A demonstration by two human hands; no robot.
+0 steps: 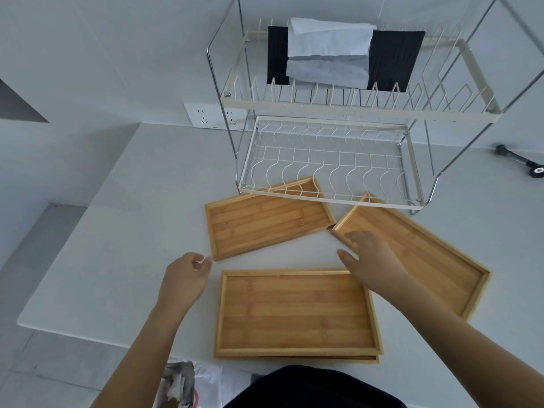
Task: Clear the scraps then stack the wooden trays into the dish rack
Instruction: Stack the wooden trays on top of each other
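Note:
Wooden trays lie flat on the white counter. The near tray [294, 313] rests on top of another one whose edge shows beneath it. A far-left tray [265, 222] pokes its corner under the dish rack [323, 198]. The right tray [426, 254] lies at an angle. My right hand [371, 260] hovers with fingers spread over the right tray's near-left corner, holding nothing. Left of the near tray, my left hand [185, 278] is open and empty above the counter. All trays look bare of scraps.
The two-tier wire rack stands at the back, with black and white cloths [332, 57] on its upper tier. A wall socket [206, 116] sits behind it, and a small black tool [521, 160] lies far right. A bag with crumpled scraps [179, 384] is below the counter edge.

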